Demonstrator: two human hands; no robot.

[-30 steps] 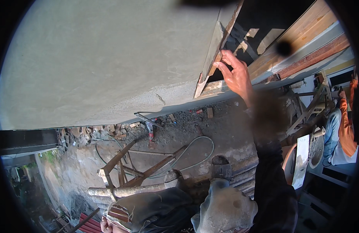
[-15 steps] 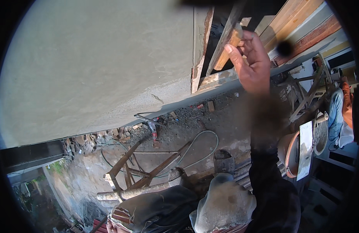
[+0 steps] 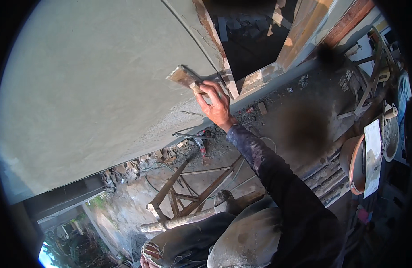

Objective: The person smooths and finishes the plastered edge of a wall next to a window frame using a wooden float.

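My right hand (image 3: 215, 103) is closed on a flat wooden float (image 3: 183, 77), its fingers wrapped round the handle. The float lies against the grey plastered wall (image 3: 103, 85), close to the opening's edge. A thin dark line (image 3: 190, 33) runs down the plaster to the right of the float. Rough, grainy plaster (image 3: 170, 118) shows below my hand. At the lower edge, beside my knee, only a small part of my left hand (image 3: 146, 262) shows; its grip is hidden.
Right of the wall is a dark opening (image 3: 252, 42) with a wooden frame (image 3: 302, 35). Below stand a wooden trestle (image 3: 172, 196), round poles (image 3: 326, 178) and rubble (image 3: 125, 167). An orange-brown bucket (image 3: 356, 165) with a pale board (image 3: 372, 158) stands at the right.
My right hand has moved left and down from in front of the opening, bringing the float onto the plastered wall. The view has shifted, with the bucket and trestle now farther right.
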